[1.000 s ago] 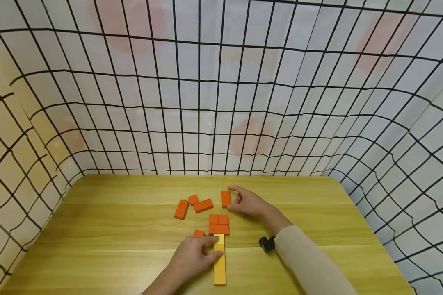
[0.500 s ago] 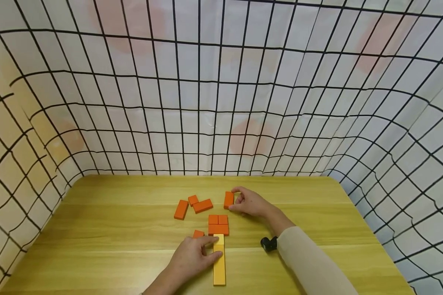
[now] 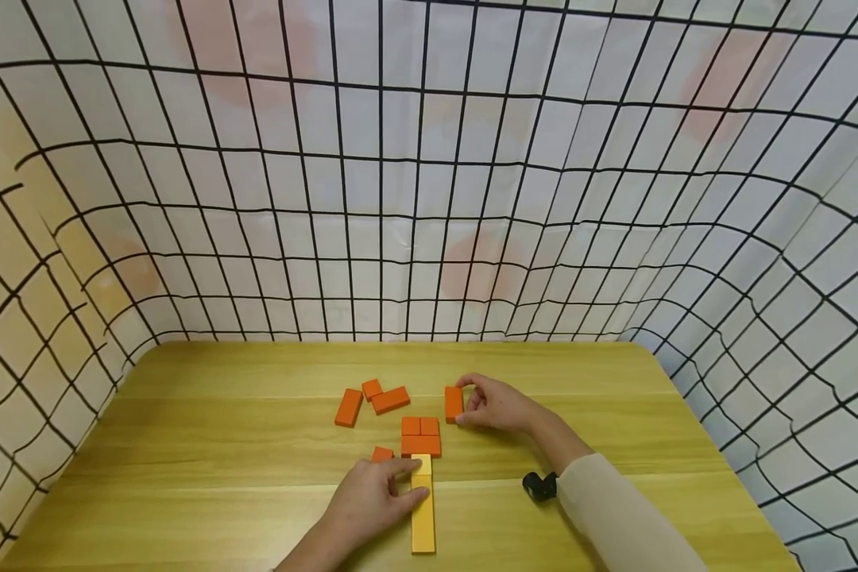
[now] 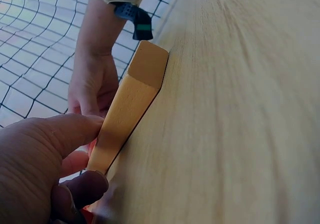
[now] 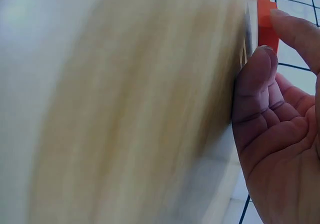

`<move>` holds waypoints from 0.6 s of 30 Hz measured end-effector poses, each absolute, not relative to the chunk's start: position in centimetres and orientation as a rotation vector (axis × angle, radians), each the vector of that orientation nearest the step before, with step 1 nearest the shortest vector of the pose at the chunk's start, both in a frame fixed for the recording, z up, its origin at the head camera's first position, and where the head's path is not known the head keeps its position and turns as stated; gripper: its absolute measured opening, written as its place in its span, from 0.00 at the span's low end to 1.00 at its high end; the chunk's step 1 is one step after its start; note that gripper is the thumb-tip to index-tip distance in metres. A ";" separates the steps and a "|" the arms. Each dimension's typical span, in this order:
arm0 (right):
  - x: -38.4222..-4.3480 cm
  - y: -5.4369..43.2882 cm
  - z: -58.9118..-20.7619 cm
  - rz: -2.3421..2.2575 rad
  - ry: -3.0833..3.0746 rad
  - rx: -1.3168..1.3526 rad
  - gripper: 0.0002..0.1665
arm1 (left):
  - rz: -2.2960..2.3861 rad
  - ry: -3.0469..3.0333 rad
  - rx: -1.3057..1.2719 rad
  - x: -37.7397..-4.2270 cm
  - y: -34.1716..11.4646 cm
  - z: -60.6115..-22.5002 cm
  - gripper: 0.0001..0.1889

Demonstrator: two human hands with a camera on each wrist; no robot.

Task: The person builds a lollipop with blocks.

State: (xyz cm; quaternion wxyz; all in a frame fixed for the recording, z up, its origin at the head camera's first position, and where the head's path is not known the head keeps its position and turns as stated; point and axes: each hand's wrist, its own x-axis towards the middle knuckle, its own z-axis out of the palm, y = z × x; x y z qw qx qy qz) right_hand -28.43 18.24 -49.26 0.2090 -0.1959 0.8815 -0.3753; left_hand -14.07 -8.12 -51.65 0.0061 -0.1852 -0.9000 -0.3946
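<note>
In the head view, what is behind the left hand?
Just beyond the left hand, an orange block peeks out; the hand covers its nearer part, so its full shape cannot be seen.

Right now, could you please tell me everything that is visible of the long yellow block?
The long yellow block is a plain, narrow bar with flat faces and slightly softened corners, perhaps painted wood. It lies flat on the table, running near to far. Its far end meets a small paler block; the left hand touches it near that end.
</note>
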 end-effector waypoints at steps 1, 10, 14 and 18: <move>-28.3 18.3 -49.3 -1.036 2.446 -0.548 0.34 | -1.236 -2.815 -0.581 -14.0 -8.1 -51.7 0.21; -27.3 18.0 -49.4 -0.982 2.438 -0.586 0.34 | -1.249 -2.817 -0.580 -14.2 -8.2 -51.8 0.21; -27.1 17.9 -49.5 -0.983 2.445 -0.588 0.34 | -1.240 -2.818 -0.583 -14.2 -8.2 -51.9 0.21; -27.0 17.9 -49.5 -0.997 2.435 -0.589 0.34 | -1.237 -2.823 -0.577 -14.2 -8.1 -52.0 0.21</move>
